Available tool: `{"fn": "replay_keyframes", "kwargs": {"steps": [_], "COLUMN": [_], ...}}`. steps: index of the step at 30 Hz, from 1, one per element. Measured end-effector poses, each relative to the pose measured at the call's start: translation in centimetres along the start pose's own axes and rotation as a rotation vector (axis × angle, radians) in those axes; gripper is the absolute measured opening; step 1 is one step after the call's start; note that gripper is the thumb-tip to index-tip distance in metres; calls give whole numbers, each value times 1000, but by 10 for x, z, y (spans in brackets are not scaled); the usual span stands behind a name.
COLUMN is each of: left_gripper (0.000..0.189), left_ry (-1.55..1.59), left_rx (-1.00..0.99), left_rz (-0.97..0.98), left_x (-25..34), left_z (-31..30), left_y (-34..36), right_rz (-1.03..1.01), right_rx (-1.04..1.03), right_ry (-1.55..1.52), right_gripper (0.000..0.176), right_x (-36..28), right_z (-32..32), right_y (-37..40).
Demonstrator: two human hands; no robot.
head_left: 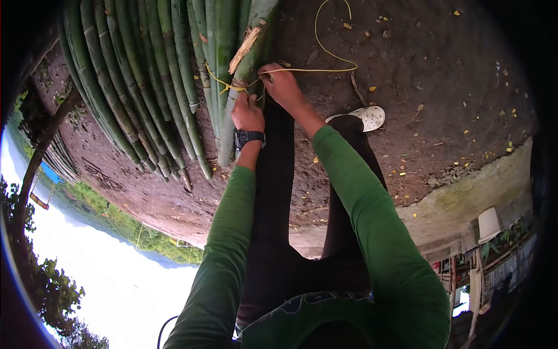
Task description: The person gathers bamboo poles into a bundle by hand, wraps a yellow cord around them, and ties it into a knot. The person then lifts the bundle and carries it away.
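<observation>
The left hand (248, 113), a black wristwatch (250, 138) on its wrist, is curled with its fingertips at the yellow cord (319, 70) where it wraps the near bamboo poles (230, 116); whether they pinch the cord or press on it, I cannot tell. The right hand (282, 87), just beside, has its fingers closed on the cord, which runs from them over the soil (430, 75) and bends into a loose curve. A piece of split wood (244, 49) lies along the outermost pole, near the wrap. More green bamboo poles (131, 87) lie side by side to the left. The person's dark trousers (273, 186) stand close to the hands, with a white perforated shoe (373, 118) on the ground beyond. Small yellow leaves dot the soil, which meets a pale concrete edge (465, 192).
</observation>
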State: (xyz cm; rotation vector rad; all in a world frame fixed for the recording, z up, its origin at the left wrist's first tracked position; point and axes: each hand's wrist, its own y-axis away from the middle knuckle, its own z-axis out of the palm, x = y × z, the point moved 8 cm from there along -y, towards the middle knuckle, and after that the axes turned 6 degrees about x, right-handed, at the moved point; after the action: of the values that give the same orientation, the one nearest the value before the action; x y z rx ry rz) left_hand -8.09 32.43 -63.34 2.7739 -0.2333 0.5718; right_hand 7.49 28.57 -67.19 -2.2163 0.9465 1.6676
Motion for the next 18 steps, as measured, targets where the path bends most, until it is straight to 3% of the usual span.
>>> {"fn": "replay_keyframes", "kwargs": {"steps": [1,3,5,8,13,18], "left_gripper": [18,14,14,14,14,15], "left_ry": [-3,46,67,94,66,64], "left_rx": [-3,-71,-29,24,44,41], "left_rz": [-3,-100,-67,-20,-2,1], "left_x": [0,-3,-6,-6,-5,-5], "left_z": [0,3,6,5,3,5], "left_y": [1,1,2,2,6,5], "right_rz": [39,148,246,16,-79,-261], "right_rx": [104,128,159,128,128,-26], "right_ry": [-43,-104,-163,-23,-61,17], "right_gripper": [17,16,15,9,14,12], "right_x": [-2,-7,3,-7,-11,-10], "right_z": [-7,-2,0,2,3,9], "right_y": [-1,-6,-4,2,15,11]}}
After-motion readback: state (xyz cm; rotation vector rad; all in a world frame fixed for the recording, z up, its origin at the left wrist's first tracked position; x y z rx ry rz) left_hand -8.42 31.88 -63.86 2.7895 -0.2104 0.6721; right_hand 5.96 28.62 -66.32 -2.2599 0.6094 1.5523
